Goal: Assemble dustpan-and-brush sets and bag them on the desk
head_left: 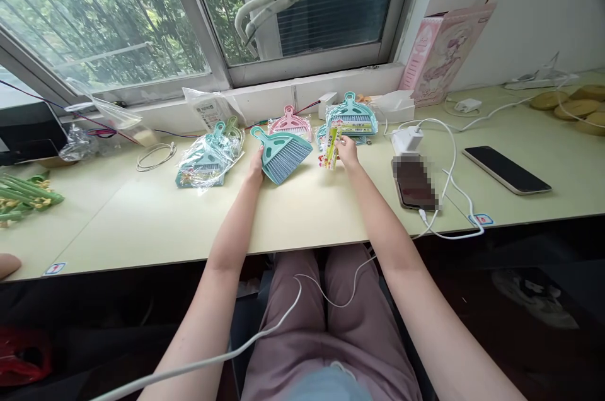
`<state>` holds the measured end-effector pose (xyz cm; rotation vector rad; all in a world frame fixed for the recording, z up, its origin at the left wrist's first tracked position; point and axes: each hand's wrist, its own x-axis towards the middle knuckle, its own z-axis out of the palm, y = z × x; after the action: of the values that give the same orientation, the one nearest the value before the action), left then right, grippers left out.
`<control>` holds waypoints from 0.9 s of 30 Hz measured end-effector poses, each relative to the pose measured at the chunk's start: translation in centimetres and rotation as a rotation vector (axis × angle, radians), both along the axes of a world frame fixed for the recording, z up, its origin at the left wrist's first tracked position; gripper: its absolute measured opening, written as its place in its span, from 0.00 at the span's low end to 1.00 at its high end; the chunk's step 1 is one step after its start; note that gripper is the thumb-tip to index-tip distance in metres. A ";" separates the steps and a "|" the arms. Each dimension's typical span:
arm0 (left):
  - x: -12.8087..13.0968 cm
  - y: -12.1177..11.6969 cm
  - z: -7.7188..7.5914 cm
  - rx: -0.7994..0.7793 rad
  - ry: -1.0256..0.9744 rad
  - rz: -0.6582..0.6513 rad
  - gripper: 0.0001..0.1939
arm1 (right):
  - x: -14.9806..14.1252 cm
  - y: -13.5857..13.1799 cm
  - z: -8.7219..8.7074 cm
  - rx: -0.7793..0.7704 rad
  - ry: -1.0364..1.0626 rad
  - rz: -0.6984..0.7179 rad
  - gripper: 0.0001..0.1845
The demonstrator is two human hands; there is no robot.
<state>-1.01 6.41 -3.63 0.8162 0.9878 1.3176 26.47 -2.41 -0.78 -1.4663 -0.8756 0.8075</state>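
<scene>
My left hand point(256, 164) grips a teal mini dustpan and brush set point(283, 152) by its left edge, tilted just above the table, grey bristles facing me. In my right hand point(347, 150) is a folded, printed yellow-green cardboard label point(329, 149), pinched at its right side and held upright. Behind that hand lie teal dustpan sets point(352, 114) with labels. A pink dustpan set point(290, 122) rests between, farther back. Left of my left hand is a pile of teal dustpan sets in clear plastic wrap point(208, 158).
Right of my right arm lie a phone with a cable point(416, 183), a white charger point(407, 138) and another phone point(507, 169). A pink box point(444, 54) stands by the wall. Green stalks point(28, 196) lie far left. A white cable point(265, 331) crosses my lap.
</scene>
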 end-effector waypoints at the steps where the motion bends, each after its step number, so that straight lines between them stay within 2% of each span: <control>1: 0.0 0.0 0.0 -0.007 0.000 0.001 0.15 | -0.1 0.0 -0.1 -0.013 -0.100 -0.001 0.15; 5: 0.1 -0.3 0.1 -0.005 -0.014 -0.024 0.14 | -0.3 -0.3 -0.4 -0.103 -0.455 0.046 0.17; 9: 0.0 -0.5 0.3 0.009 -0.001 -0.034 0.13 | -0.6 -1.0 -0.2 -0.188 -0.720 0.021 0.14; 11: 0.0 -0.6 0.6 0.012 0.019 -0.028 0.12 | -1.1 -1.4 0.1 -0.139 -0.770 -0.042 0.15; 14: -0.1 -1.1 1.1 -0.006 0.051 -0.089 0.13 | -2.2 -1.9 0.6 0.116 -0.866 -0.150 0.18; 17: -0.1 -2.0 1.8 -0.034 0.111 -0.234 0.14 | -4.0 -2.4 1.1 0.279 -0.984 -0.048 0.19; 21: 0.1 -3.7 2.8 -0.049 0.238 -0.395 0.18 | -6.6 -2.9 1.0 0.375 -1.161 0.217 0.18; 24: 0.3 -4.5 3.2 0.019 0.242 -0.534 0.21 | -7.7 -3.2 0.8 0.344 -1.257 0.299 0.15; 27: 0.4 -4.7 3.0 0.038 0.265 -0.662 0.22 | -7.7 -3.2 0.8 0.246 -1.279 0.265 0.16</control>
<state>-0.64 1.72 -0.67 1.2393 0.7908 0.6695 18.75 -5.56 0.03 -1.5852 -2.0513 -0.1917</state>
